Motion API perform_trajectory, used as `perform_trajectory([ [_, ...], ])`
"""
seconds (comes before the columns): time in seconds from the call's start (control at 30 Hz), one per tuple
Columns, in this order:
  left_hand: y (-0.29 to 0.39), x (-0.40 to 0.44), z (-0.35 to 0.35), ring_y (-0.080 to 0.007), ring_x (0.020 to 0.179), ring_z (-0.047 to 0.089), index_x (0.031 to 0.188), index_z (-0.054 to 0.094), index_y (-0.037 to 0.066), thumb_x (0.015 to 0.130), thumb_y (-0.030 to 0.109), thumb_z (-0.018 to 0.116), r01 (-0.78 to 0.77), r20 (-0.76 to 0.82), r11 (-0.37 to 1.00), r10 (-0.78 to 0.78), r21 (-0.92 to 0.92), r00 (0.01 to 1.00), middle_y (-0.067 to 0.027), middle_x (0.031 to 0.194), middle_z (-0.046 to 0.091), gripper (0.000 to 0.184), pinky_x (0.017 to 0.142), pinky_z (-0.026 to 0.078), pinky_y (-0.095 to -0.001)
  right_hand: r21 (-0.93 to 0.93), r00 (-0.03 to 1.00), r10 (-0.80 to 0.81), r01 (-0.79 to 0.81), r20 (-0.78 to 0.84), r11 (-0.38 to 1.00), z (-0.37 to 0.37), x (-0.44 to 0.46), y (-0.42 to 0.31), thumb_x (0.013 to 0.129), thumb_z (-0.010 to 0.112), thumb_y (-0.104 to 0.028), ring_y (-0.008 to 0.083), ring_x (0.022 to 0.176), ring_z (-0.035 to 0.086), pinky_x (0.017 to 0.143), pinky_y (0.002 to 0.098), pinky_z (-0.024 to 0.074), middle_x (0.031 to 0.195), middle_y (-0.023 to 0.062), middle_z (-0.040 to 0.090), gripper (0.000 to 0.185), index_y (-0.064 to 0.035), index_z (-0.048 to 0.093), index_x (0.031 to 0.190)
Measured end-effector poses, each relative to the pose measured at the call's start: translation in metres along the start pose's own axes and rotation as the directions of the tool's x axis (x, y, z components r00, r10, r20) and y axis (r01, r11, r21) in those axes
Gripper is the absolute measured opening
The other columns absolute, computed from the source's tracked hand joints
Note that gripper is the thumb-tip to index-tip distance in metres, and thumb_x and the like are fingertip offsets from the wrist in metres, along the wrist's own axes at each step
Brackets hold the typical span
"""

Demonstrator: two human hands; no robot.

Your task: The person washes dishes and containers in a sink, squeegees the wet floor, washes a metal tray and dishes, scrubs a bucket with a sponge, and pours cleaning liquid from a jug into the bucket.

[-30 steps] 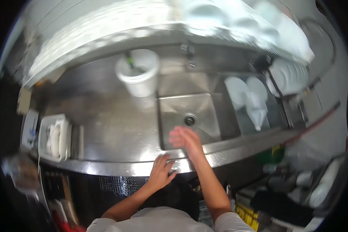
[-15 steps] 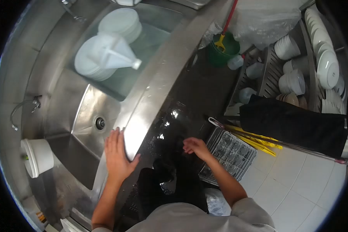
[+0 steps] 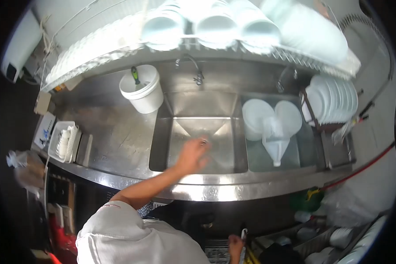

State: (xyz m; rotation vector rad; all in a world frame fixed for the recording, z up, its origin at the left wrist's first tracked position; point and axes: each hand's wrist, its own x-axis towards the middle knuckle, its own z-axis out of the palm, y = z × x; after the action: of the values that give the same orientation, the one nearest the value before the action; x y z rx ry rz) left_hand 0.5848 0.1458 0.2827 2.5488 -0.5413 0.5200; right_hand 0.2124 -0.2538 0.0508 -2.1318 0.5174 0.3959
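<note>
My left hand [image 3: 194, 155], smeared a little by motion, is over the bare steel sink basin [image 3: 176, 145]. Its fingers are loosely apart and nothing shows in them. Low in the view, my right hand [image 3: 236, 243] hangs beside my body with its fingers curled in and no object visible in it. A pale stick end [image 3: 244, 233] is just beside that hand; I cannot tell whether they touch. In the water-filled basin [image 3: 303, 154] to the right sit two stacks of white plates [image 3: 257, 115] [image 3: 288, 115]. A white plastic funnel-shaped container [image 3: 276, 147] leans against them.
A white bucket [image 3: 147, 99] with a green-handled tool [image 3: 135, 75] stands left of the basin. Taps [image 3: 199, 79] rise behind. Overhead, a wire rack [image 3: 119, 53] carries dishes. Plates [image 3: 334, 100] stand in a holder at right. A green bucket [image 3: 306, 200] is on the floor.
The view has swung round to face the sink. My left hand has come off the counter's front edge and is over the basin. My right hand stays low at my side.
</note>
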Motion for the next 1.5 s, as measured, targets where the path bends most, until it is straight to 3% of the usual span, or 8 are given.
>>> perform_trajectory([
  [0.03,-0.031,0.012,-0.027,-0.0423,0.133,0.049,0.137,0.058,0.009,0.077,0.019,0.082,0.095,-0.108,0.989,-0.083,0.112,0.991,-0.0226,0.150,0.047,0.066,0.112,0.039,-0.0531,-0.413,0.963,-0.266,0.256,0.034,0.874,-0.017,-0.023,0.022,0.097,0.065,-0.014,0.0118,0.070,0.062,0.062,0.0293,0.0519,0.073,0.0021,0.067,0.015,0.0004,0.071,0.096],
  [0.17,-0.145,0.047,-0.149,-0.0414,0.132,0.049,0.132,0.058,0.004,0.075,0.011,0.080,0.402,-0.496,0.855,-0.207,0.327,0.843,-0.0213,0.142,0.052,0.062,0.112,0.038,-0.0516,-0.285,0.982,0.184,-0.165,0.041,0.944,-0.037,-0.079,-0.033,0.099,0.065,-0.020,0.0177,0.074,0.061,0.068,0.0350,0.0517,0.080,0.0081,0.067,0.024,0.0031,0.071,0.098],
  [0.37,-0.272,0.010,-0.193,-0.0359,0.122,0.055,0.117,0.066,0.005,0.069,0.006,0.081,0.424,-0.364,0.821,-0.288,0.383,0.886,-0.0137,0.117,0.062,0.050,0.109,0.041,-0.0520,-0.039,0.999,0.001,-0.003,-0.036,0.999,-0.038,-0.053,-0.171,0.101,0.065,-0.029,0.0265,0.081,0.058,0.078,0.0437,0.0514,0.089,0.0170,0.067,0.037,0.0073,0.070,0.101],
  [0.83,-0.195,-0.073,-0.181,-0.0268,0.114,0.059,0.108,0.076,0.017,0.075,0.004,0.071,0.351,-0.466,0.927,-0.256,0.129,0.847,-0.0065,0.106,0.059,0.035,0.110,0.033,-0.0620,-0.049,0.501,-0.835,0.862,0.227,0.504,0.214,0.103,-0.796,0.081,0.081,-0.025,0.0309,0.077,0.071,0.069,0.0388,0.0557,0.092,0.0141,0.074,0.041,-0.0037,0.070,0.114],
  [1.13,-0.187,-0.100,-0.177,-0.0223,0.111,0.059,0.099,0.077,0.022,0.072,0.006,0.075,0.377,-0.508,0.922,-0.285,0.086,0.813,0.0002,0.099,0.059,0.032,0.109,0.034,-0.0598,-0.200,0.558,-0.676,0.821,0.481,0.535,0.276,0.118,-0.854,0.077,0.083,-0.034,0.0341,0.087,0.070,0.078,0.0380,0.0547,0.092,0.0178,0.072,0.038,-0.0049,0.072,0.098],
  [1.27,-0.187,-0.103,-0.181,-0.0220,0.114,0.057,0.104,0.077,0.019,0.076,0.003,0.069,0.353,-0.468,0.934,-0.287,0.056,0.836,-0.0009,0.100,0.060,0.033,0.110,0.032,-0.0611,0.322,0.325,-0.940,0.905,-0.104,0.278,0.239,0.119,-0.846,0.082,0.076,-0.011,0.0192,0.080,0.069,0.068,0.0343,0.0527,0.091,0.0095,0.070,0.021,-0.0008,0.064,0.095],
  [1.33,-0.187,-0.099,-0.182,-0.0219,0.114,0.057,0.103,0.077,0.019,0.076,0.002,0.068,0.341,-0.480,0.939,-0.278,0.046,0.832,-0.0009,0.099,0.060,0.033,0.110,0.032,-0.0610,0.677,0.552,-0.819,0.663,-0.154,0.319,0.206,0.097,-0.857,0.084,0.071,-0.004,0.0135,0.082,0.067,0.066,0.0338,0.0522,0.091,0.0068,0.069,0.017,-0.0006,0.062,0.098],
  [1.5,-0.188,-0.096,-0.184,-0.0219,0.114,0.057,0.102,0.077,0.018,0.076,0.003,0.068,0.324,-0.483,0.945,-0.263,0.046,0.835,-0.0010,0.099,0.060,0.031,0.110,0.032,-0.0608,-0.060,0.494,-0.862,0.862,-0.116,0.503,0.154,0.098,-0.845,0.084,0.075,-0.016,0.0339,0.080,0.071,0.068,0.0428,0.0542,0.087,0.0173,0.071,0.022,-0.0003,0.064,0.095],
])
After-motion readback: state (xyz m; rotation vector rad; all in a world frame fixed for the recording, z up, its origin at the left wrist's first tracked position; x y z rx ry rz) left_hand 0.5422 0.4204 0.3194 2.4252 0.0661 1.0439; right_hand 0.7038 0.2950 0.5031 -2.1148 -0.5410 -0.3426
